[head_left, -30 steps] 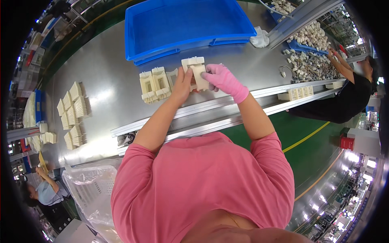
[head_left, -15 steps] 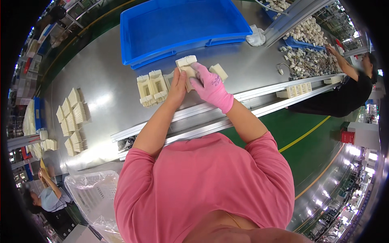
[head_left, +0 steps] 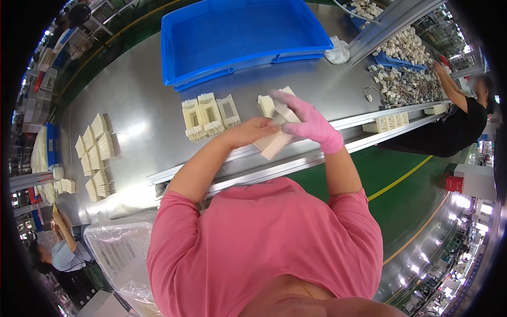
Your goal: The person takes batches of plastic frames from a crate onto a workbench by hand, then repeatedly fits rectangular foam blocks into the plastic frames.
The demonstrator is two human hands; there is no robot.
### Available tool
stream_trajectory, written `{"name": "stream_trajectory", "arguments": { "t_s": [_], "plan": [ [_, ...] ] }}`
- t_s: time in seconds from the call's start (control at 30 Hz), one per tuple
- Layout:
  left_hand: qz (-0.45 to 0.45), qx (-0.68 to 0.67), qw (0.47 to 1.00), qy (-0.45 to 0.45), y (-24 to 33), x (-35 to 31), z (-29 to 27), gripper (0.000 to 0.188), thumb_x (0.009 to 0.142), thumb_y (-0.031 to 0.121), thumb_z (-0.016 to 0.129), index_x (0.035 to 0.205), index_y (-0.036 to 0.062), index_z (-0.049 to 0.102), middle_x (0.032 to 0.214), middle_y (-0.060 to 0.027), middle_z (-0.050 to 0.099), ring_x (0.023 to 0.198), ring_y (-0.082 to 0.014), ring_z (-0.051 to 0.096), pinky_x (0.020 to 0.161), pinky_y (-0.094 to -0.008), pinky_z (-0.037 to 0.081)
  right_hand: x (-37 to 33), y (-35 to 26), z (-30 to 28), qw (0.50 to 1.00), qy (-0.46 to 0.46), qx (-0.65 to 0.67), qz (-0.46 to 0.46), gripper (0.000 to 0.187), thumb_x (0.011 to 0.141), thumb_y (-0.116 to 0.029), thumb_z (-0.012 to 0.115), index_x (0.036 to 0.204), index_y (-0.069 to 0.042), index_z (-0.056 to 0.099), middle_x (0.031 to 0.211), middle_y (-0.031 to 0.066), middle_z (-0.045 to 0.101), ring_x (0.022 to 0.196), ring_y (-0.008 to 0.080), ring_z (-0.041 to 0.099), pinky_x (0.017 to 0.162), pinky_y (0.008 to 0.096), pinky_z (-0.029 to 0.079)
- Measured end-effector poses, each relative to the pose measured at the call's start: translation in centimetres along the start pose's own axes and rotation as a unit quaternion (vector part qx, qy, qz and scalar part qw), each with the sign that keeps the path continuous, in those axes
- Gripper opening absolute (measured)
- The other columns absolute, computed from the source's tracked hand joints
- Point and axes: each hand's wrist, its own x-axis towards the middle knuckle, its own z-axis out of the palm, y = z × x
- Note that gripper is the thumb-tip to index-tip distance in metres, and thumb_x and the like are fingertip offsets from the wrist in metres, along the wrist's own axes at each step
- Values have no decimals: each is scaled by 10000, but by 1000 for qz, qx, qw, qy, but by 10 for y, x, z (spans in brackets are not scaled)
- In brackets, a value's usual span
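Note:
A cream plastic box-shaped housing [head_left: 275, 145] is tilted between my hands over the table's near rail. My bare left hand [head_left: 250, 132] pinches its left side with thumb and fingers. My right hand [head_left: 312, 124], in a pink glove, is closed around its upper right part; its fingers are blurred by motion. Just behind my hands, another cream piece [head_left: 266, 105] lies on the table, partly hidden. Left of them stand two cream housings [head_left: 202, 117] side by side, with a thin open frame [head_left: 228, 110] touching the right one.
A large blue tray [head_left: 248, 58] stands behind my hands. Stacked cream parts [head_left: 95, 150] sit far left. White connectors and cables [head_left: 398, 84] lie at right beyond a metal post [head_left: 388, 26], near a co-worker in black [head_left: 465, 121]. Metal rails [head_left: 359, 122] edge the table.
Both hands have moved right and nearer my body with the housing, which is now tilted differently. The thin frame beside the standing housings has come into full view.

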Motion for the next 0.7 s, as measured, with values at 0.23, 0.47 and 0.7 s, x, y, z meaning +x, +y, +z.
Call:
{"name": "stream_trajectory", "arguments": {
  "t_s": [0.23,0.47,0.7],
  "plan": [
    [149,781,569,210,-37,23,-81,232,735,92,480,930,76,603,1062,-125,526,967,-236,509,844,-347,365,-71,20,-53,854,100,-434,269,396,689,-333,594,961,-48,549,909,129,536,856,269,512,744,351,405],
    [-11,831,555,-39,-61,60,-105,152,702,110,509,774,77,639,939,-98,588,847,-205,560,824,-358,364,-12,84,-51,832,105,-517,171,326,671,-277,564,901,-50,513,878,134,541,842,304,524,724,433,407],
    [112,628,730,246,16,21,-63,212,742,153,510,928,54,485,731,-117,593,694,-291,578,601,-396,426,62,122,-24,807,-16,-515,288,371,710,-284,534,982,-47,449,891,169,570,922,312,537,756,394,429]
  ]
}}
